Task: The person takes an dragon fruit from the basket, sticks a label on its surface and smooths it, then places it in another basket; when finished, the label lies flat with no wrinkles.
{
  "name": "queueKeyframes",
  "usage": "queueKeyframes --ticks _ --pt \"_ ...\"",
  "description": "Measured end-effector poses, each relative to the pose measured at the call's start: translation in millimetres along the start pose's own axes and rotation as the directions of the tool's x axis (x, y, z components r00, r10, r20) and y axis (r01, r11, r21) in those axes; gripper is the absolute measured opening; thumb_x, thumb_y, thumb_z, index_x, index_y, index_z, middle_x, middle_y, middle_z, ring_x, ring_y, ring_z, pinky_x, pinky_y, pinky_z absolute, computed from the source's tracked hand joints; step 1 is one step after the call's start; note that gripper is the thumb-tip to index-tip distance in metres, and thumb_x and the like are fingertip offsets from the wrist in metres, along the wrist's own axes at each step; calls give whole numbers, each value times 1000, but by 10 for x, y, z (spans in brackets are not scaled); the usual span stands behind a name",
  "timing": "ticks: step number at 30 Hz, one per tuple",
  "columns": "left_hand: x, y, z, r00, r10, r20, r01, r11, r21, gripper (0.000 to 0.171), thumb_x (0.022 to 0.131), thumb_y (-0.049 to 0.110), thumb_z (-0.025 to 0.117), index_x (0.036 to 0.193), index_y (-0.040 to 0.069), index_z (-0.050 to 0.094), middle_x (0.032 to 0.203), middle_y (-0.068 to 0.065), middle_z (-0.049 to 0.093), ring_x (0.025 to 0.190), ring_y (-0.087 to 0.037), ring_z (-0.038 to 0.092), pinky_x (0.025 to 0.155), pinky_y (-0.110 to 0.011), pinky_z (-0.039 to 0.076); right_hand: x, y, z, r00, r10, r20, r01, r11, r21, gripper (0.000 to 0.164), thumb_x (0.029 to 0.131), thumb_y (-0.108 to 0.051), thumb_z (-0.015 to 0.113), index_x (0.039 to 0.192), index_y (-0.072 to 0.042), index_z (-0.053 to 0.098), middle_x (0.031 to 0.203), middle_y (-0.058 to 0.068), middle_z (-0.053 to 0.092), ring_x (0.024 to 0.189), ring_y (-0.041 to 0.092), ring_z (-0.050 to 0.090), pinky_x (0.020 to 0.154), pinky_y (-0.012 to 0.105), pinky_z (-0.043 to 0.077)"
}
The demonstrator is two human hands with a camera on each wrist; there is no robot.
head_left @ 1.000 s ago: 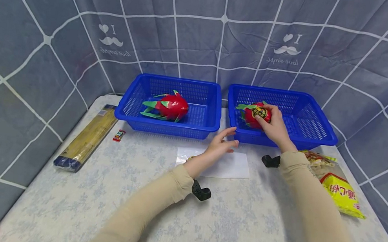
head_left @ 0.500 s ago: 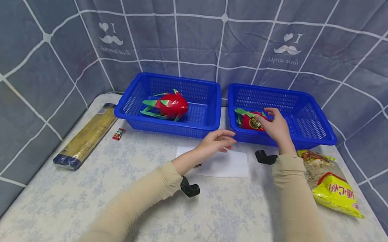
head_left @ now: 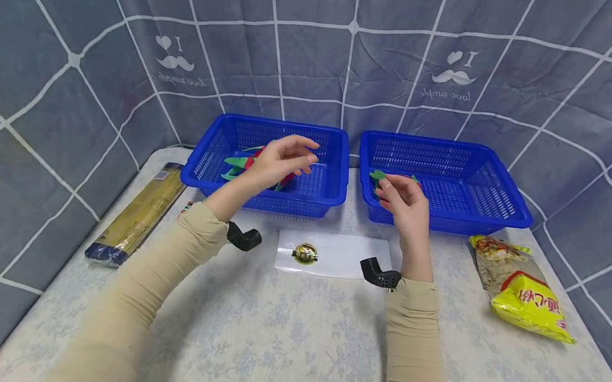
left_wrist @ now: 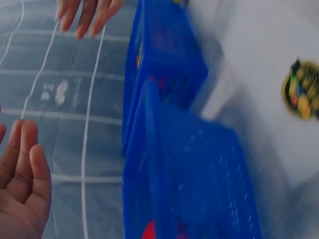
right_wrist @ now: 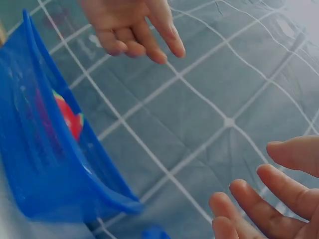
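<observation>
Clock centred on the white sheet [head_left: 346,257] with its gold round label [head_left: 305,254], as the head view shows it.

- 11 o'clock: left blue basket [head_left: 293,205], containing left dragon fruit [head_left: 237,162], red with green tips. Your left hand [head_left: 281,160] hangs over it, fingers released, loosely bent.
- 2 o'clock: right blue basket [head_left: 465,223]; right dragon fruit [head_left: 378,175] inside, mostly hidden by your right hand [head_left: 407,208], its fingers released and apart; contact cannot be told.
- 9 o'clock: long packet [head_left: 142,216].
- 3 o'clock: yellow-ended bag [head_left: 528,301].

The left hand [head_left: 280,161] points toward two o'clock, fingers relaxed. The right hand [head_left: 409,212] angles toward eleven o'clock, fingers loosely curved.
</observation>
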State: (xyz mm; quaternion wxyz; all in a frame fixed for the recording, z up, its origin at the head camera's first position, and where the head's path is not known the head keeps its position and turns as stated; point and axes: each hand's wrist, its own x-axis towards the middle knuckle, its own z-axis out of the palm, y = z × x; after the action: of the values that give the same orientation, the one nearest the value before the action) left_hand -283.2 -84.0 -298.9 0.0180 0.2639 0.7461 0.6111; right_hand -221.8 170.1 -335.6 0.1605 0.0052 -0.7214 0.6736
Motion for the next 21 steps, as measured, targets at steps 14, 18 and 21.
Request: queueKeyframes --ticks 14,18,21 --pt "56 -228 -765 963 -132 -235 163 980 116 27 92 17 62 116 7 59 107 -8 64 88 -19 62 87 -43 48 -96 362 355 978 122 171 -93 981 -168 38 92 -20 59 125 -2 53 112 21 63 95 31 64 83 42 51" --pt "35 -387 -858 947 -182 -264 215 971 104 28 91 16 62 117 5 58 107 -10 64 92 -22 61 90 -47 46 -82 465 428 976 131 173 -100 979 -177 43 93 -21 59 130 -3 49 113 21 62 95 33 63 83 46 51" --pt "21 -497 -904 936 -209 -282 249 962 114 28 92 15 62 117 4 58 108 -11 63 95 -27 60 90 -45 46 -73 531 475 981 131 146 -108 982 -156 41 92 -19 59 129 -3 50 113 21 63 93 32 63 80 43 52"
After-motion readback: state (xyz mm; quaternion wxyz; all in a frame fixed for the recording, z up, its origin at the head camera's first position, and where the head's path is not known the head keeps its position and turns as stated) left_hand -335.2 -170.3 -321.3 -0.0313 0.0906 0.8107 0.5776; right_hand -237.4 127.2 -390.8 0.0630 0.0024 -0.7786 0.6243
